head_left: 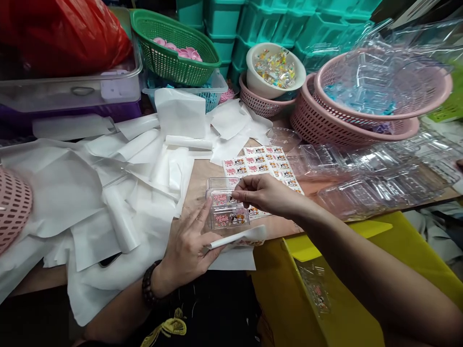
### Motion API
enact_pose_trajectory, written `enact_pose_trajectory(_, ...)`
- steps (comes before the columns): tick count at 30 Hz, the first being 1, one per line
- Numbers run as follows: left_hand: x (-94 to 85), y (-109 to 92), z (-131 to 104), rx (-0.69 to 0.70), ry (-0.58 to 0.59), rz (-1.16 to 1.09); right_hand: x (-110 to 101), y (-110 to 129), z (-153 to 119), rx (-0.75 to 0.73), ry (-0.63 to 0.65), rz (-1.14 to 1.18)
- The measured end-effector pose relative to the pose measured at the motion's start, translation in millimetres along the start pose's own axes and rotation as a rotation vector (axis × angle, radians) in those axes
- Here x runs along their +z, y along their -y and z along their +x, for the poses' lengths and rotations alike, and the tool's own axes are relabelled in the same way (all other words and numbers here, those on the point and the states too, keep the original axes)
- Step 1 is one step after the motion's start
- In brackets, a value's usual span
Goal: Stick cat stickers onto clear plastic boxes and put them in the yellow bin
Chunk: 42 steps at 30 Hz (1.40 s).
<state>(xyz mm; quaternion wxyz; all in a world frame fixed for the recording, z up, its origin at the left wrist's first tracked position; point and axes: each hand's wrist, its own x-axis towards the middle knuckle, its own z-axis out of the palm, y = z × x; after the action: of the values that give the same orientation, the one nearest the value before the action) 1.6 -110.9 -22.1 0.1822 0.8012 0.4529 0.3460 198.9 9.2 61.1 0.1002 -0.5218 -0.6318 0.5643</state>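
Note:
Two small clear plastic boxes lie in front of me, the nearer clear box [229,222] bearing a printed sticker with cartoon pets and pink lettering. On the farther clear box [217,192] sits a similar sticker [220,199]. My right hand [262,193] pinches the right end of this sticker between thumb and index finger. My left hand [190,241] rests its index fingertip at that box's left edge. A curled sticker sheet [240,237] is held between its thumb and fingers. Behind the boxes, flat sheets of the same stickers [267,166] lie on the table [197,180].
White backing papers [133,193] are heaped on the left. Clear plastic cases [379,185] lie in rows at right. A yellow bin [347,284] with stickered boxes inside stands below the table's edge. Behind are a green basket [173,62], a white bowl [253,62] and pink baskets [325,120].

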Motion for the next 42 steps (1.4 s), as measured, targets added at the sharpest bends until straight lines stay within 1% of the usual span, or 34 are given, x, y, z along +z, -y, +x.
enact_pose_trajectory(8,3.0,2,-1,0.006,-0.001,0.012,-2,-1,0,0.001,0.005,-0.025)
enact_pose_trajectory(15,3.5,2,-3,0.001,0.013,0.006,-1,2,1,0.049,-0.007,-0.030)
enact_pose_trajectory(19,4.2,-2,-1,-0.008,0.000,0.067,0,4,2,0.096,-0.028,-0.092)
enact_pose_trajectory(21,4.6,-4,1,-0.016,0.009,0.097,3,5,1,0.074,-0.051,-0.174)
enact_pose_trajectory(23,4.2,-4,3,-0.016,0.036,0.123,7,6,0,0.021,-0.114,-0.318)
enact_pose_trajectory(26,1.4,-4,6,-0.028,0.070,0.165,15,6,-4,-0.049,-0.248,-0.590)
enact_pose_trajectory(29,-2.5,-4,9,-0.028,0.082,0.173,20,1,-15,-0.110,-0.380,-0.807)
enact_pose_trajectory(31,-4.2,-4,10,-0.029,0.081,0.147,22,-4,-27,-0.162,-0.515,-0.881)
enact_pose_trajectory(32,-4.8,-4,9,-0.030,0.077,0.125,23,-7,-34,-0.209,-0.585,-0.881)
enact_pose_trajectory(33,-5.3,-4,9,-0.031,0.067,0.100,24,-10,-42,-0.282,-0.623,-0.854)
enact_pose_trajectory(34,-6.0,-4,8,-0.028,0.053,0.071,27,-13,-50,-0.375,-0.611,-0.811)
enact_pose_trajectory(35,-7.0,-5,7,-0.023,0.035,0.041,30,-16,-57,-0.471,-0.550,-0.764)
enact_pose_trajectory(36,-8.5,-6,5,-0.018,0.010,0.009,34,-19,-63,-0.549,-0.463,-0.724)
enact_pose_trajectory(37,-10.4,-6,4,-0.014,-0.018,-0.022,37,-22,-68,-0.589,-0.368,-0.693)
enact_pose_trajectory(38,-12.7,-8,3,-0.014,-0.045,-0.050,41,-25,-71,-0.588,-0.286,-0.666)
enact_pose_trajectory(39,-15.4,-10,2,-0.021,-0.071,-0.075,44,-27,-73,-0.551,-0.234,-0.639)
enact_pose_trajectory(42,-22.9,-17,2,-0.079,-0.136,-0.147,51,-31,-76,-0.415,-0.202,-0.561)
